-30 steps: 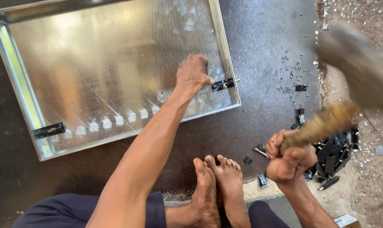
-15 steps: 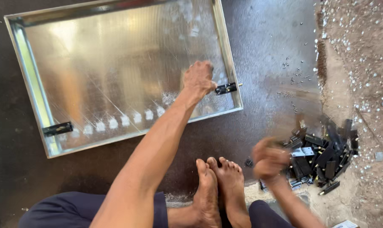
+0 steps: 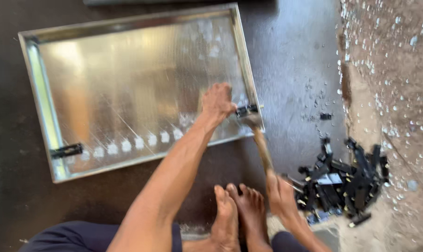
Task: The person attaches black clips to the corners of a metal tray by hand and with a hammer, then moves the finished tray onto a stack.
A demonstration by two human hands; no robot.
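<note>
— Since half a second ago our right hand [image 3: 280, 196] has left the pile of black hinges [image 3: 346, 184] and swung the wooden-handled hammer [image 3: 262, 144] up; its head now meets the black hinge [image 3: 247, 110] at the near right corner of the metal tray [image 3: 43, 100].

— And our left hand [image 3: 217, 100]?

— It has stayed there, fingers curled down beside that hinge, pressing on the tray. The right fingers are wrapped tight around the handle.

— How far along are we?

— We judge midway: another hinge [image 3: 66, 150] already sits at the near left corner, this one is being fixed, and many lie loose on the dark floor [image 3: 295, 56] beside our bare feet [image 3: 239, 210].
</note>
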